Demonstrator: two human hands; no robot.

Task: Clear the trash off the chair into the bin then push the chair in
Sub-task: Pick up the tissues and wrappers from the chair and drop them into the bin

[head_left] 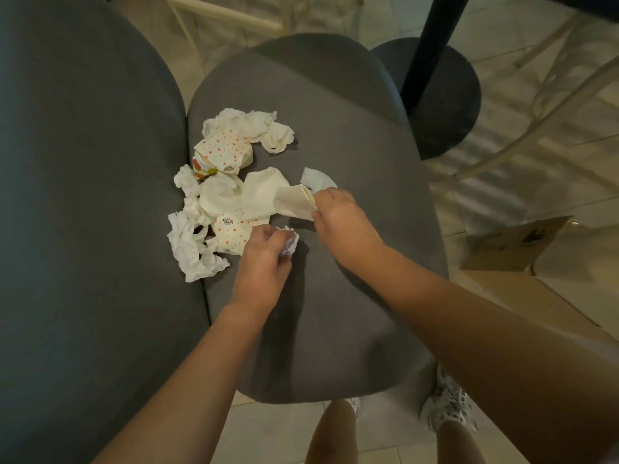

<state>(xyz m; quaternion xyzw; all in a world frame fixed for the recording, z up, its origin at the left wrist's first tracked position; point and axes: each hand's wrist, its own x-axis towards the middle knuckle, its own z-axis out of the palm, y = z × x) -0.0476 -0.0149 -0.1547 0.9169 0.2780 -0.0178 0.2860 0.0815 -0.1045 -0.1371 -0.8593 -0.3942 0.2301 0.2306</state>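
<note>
On the grey chair seat [335,135], both hands are down among the litter. The left hand [264,259] has its fingers curled round a small crumpled white paper ball [289,242], held just above the fabric near the middle of the seat. The right hand [338,212] pinches one end of a cream paper wrapper [294,204], fingers bent, thumb pressed against the sheet; a scrap of white tissue [315,179] pokes out just beyond its knuckles.

The rest of the trash is bunched on the left half of the seat, up against the chair's backrest [83,195]. The pile reaches right into the crease where the two meet. The seat's right half and near edge are bare fabric, so there is open room on that side. A black table pedestal [432,95] with a round base stands on the floor just past the far right corner of the seat, and a brown paper bag [516,246] sits on the tiled floor [502,45] to the right.

The litter is soft and crushed: twisted white tissues [191,249], a folded cream napkin [221,195], and two wrappers printed with orange dots [222,149]. The upholstery is a matte woven grey, rounded at every corner.
</note>
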